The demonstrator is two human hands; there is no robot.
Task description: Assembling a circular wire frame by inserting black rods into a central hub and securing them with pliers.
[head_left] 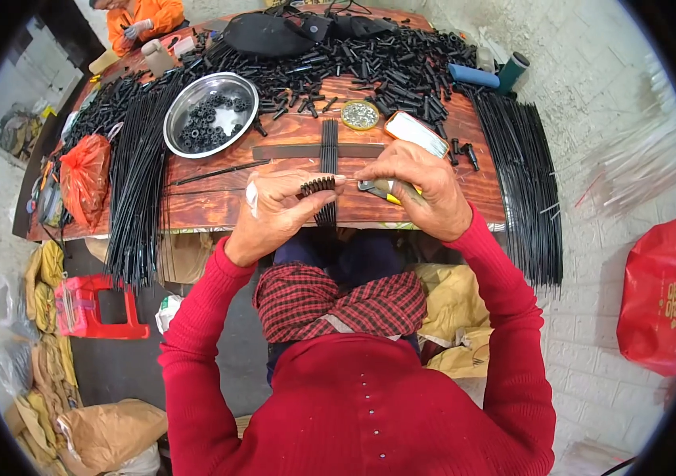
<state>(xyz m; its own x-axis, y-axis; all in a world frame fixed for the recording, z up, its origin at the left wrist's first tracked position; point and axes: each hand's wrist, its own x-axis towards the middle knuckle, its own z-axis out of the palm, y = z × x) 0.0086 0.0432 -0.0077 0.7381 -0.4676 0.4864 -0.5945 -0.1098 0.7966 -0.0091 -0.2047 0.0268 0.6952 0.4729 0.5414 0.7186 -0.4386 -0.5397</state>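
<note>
"Black, short and ribbed, a row of small coil-like pieces (318, 186) sits between the thumb and fingers of the left hand (270, 208), above the table's near edge. And the right hand (427, 190)?"

"Thumb and fingertips curled close, at three o'clock from that row; whether they pinch anything small, I can't tell. The left hand is closed on its pieces side by side, probably so the ends face the right fingers."

"Beneath them?"

"Slim black rods (328, 141), lying from twelve to six o'clock across a dark flat strip (284, 151), perhaps to keep them together within reach. A yellow-and-dark hand tool (392, 198) is partly hidden under the right hand."

"What crowds the rest?"

"A round, shiny steel bowl (168, 128) of black rings (212, 119) at ten o'clock; a round, yellow-rimmed tin (342, 116) of silvery bits (360, 115) at one; an orange-edged white tray (417, 135) at two. Toward twelve, a heap of black cylindrical fittings (401, 59) fills the way. A loose sheaf of long black rods (138, 186) overhangs at nine, a similar right-hand sheaf (516, 186) at three, so sideways reach looks hemmed in."
</note>
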